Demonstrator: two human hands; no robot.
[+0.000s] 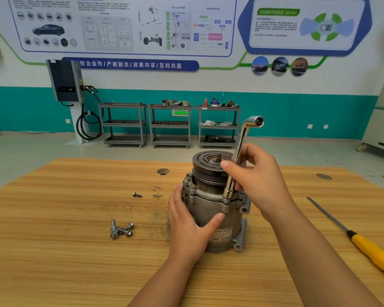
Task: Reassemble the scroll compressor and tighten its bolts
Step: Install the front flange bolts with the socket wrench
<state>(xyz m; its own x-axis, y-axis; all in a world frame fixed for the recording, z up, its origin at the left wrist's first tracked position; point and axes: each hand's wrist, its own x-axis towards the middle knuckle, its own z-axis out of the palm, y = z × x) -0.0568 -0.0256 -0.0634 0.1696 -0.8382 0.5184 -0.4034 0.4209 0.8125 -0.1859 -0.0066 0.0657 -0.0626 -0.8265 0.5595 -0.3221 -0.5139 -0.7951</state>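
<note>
The grey scroll compressor (217, 209) stands upright on the wooden table (75, 251), its dark grooved pulley (208, 161) on top. My left hand (191, 227) grips the left side of the housing, thumb across its front. My right hand (257, 180) holds the shaft of a chrome L-shaped socket wrench (237, 160). The wrench's lower socket sits on a bolt at the front right of the housing flange. Its bent upper end points up and right. Two bolt heads (190, 183) show on the flange's left side.
A pile of loose bolts (121, 229) lies left of the compressor, and a single bolt (137, 195) farther back. A yellow-handled file (359, 238) lies at the table's right. Three grey carts (171, 125) and a wall charger (64, 80) stand behind.
</note>
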